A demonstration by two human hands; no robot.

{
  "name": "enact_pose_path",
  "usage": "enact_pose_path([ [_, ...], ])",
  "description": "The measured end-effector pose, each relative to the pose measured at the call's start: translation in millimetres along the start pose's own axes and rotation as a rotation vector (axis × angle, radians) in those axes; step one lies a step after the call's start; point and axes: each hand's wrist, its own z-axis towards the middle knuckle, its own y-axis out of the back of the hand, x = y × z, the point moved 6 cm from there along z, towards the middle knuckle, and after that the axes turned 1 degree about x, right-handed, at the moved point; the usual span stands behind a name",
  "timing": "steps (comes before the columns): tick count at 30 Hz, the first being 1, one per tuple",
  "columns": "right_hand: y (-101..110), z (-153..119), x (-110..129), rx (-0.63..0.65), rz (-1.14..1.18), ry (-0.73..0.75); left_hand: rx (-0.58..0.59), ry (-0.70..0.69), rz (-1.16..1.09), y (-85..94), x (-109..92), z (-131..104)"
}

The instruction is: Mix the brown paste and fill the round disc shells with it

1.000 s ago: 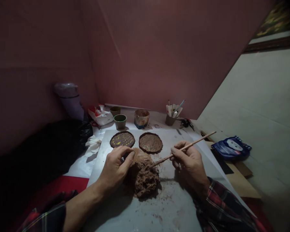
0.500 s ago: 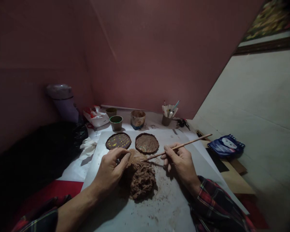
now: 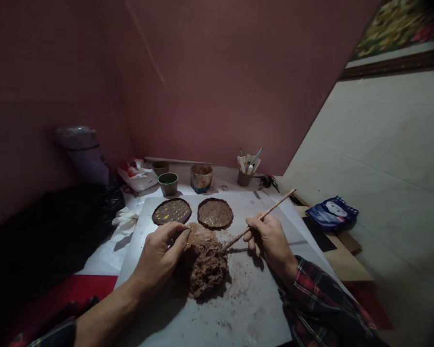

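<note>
A rough lump of brown clay [image 3: 209, 270] lies on a pale board [image 3: 246, 308]. Pinched in my right hand [image 3: 271, 236] is a thin wooden stick [image 3: 275, 206], slanting down to the left with its tip at the lump's upper right edge. At the lump's upper left, my left hand [image 3: 159, 255] is closed, thumb and fingertips together; whatever they hold is too small to make out. Behind the hands lie two flat round clay discs with raised rims: a yellow-speckled disc [image 3: 171, 212] on the left and a plain brown disc [image 3: 215, 214] on the right.
Along the back stand a green-rimmed cup [image 3: 168, 184], a stained tub [image 3: 201, 179] and a cup of markers [image 3: 244, 179]. White gloves [image 3: 125, 221] and a black plastic bag [image 3: 58, 226] lie left. A blue packet [image 3: 331, 213] sits right.
The stick's tip has moved from the wet smear behind the lump onto the lump's upper right edge, and the stick stands steeper. My left hand keeps its pinch. The whole view has shifted slightly.
</note>
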Motion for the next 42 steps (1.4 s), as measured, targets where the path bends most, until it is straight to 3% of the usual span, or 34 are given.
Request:
enact_pose_path([
  [4, 1.6, 1.5, 2.2, -0.039, 0.014, 0.045, -0.004, 0.001, 0.005, 0.5, -0.4, 0.1],
  [12, -0.7, 0.5, -1.3, 0.041, -0.047, -0.049, 0.015, 0.0, 0.025, 0.0, 0.0, -0.6],
  [19, 2.6, 1.5, 4.5, -0.028, -0.024, 0.029, 0.018, 0.004, 0.024, -0.1, -0.5, 0.1],
  [25, 0.3, -0.1, 0.1, 0.042, -0.054, -0.029, 0.019, 0.008, 0.026, -1.1, 1.8, -0.3],
  [42, -1.3, -0.5, 2.9, 0.043, -0.004, 0.024, 0.022, 0.004, 0.035, -1.4, 0.8, 1.4],
])
